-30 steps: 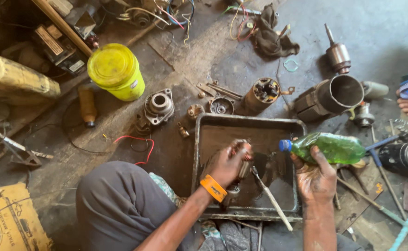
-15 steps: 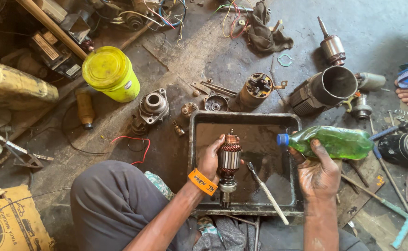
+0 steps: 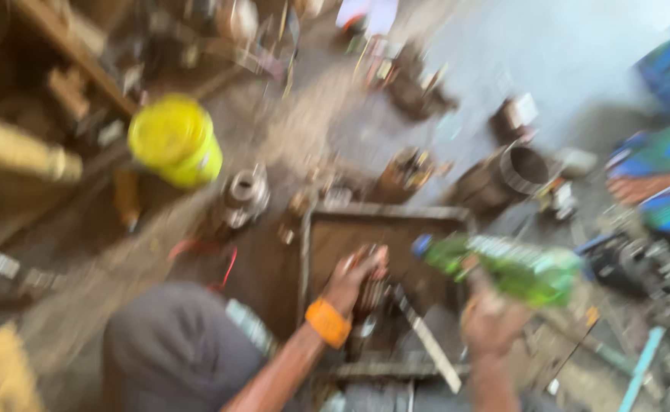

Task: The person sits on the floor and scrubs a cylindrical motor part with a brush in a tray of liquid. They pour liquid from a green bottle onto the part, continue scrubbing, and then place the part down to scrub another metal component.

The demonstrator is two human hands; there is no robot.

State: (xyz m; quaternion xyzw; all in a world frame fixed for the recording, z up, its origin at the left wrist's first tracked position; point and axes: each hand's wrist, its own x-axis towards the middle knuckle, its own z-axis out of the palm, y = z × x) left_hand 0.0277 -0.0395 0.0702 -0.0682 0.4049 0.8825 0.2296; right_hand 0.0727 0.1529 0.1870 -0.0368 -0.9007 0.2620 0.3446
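Blurred view: left hand [image 3: 354, 281] grips motor rotor [image 3: 367, 301] over metal tray [image 3: 381, 221]; right hand [image 3: 491, 320] holds green bottle [image 3: 510, 267], seemingly tilted toward rotor; no liquid seen.

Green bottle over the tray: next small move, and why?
Probably tip the bottle further so its blue-capped neck dips toward the rotor. The right hand holds it nearly level above the tray, and the left hand grips the rotor there. The blur hides any flow.

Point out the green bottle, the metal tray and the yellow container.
green bottle [image 3: 514, 268], head view, on its body.
metal tray [image 3: 384, 214], head view, on its far rim.
yellow container [image 3: 173, 140], head view, on its lid.
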